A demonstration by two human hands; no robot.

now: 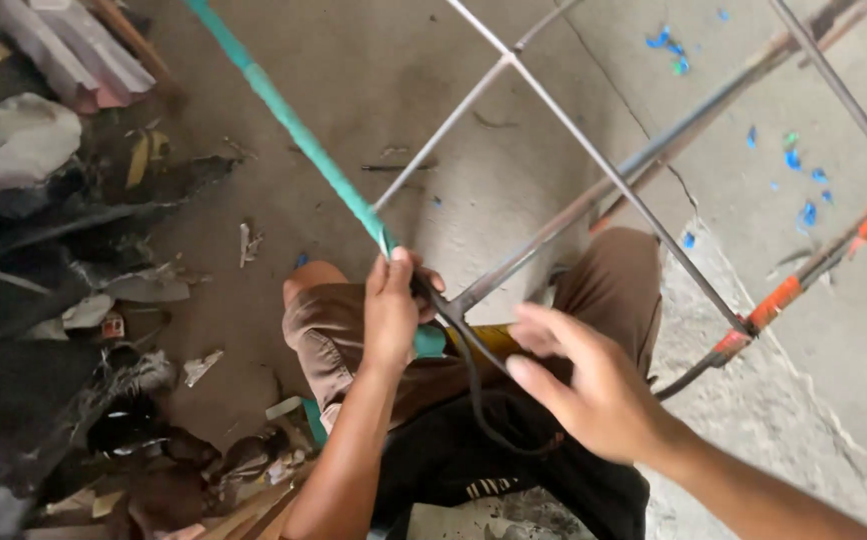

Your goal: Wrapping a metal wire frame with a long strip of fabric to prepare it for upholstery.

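The person sits low on the concrete floor (514,160), knees up in brown shorts (614,285), with a metal frame (594,165) of thin grey rods leaning across the lap. The left hand (392,305) is closed round a rod of that frame just where a wrap of teal tape (299,130) ends; its fingers (416,278) curl tight about the rod and seem to pinch the end of a black strap (474,380) against it. From there the teal-wrapped rod runs up and away to the far left. The strap drops from the left hand in a loose loop over the dark shirt, near the middle. The right hand (584,385) hovers just right of the strap, touching nothing that I can make out, its fingers (554,330) spread and slightly blurred. On the right side another bar of the frame carries patches of orange tape (779,295). Small blue scraps (802,185) lie scattered on the floor at the far right. Along the left edge sits a dark heap of rubbish (74,300), with paper bits and a white crumpled bag (19,140) at its far end.
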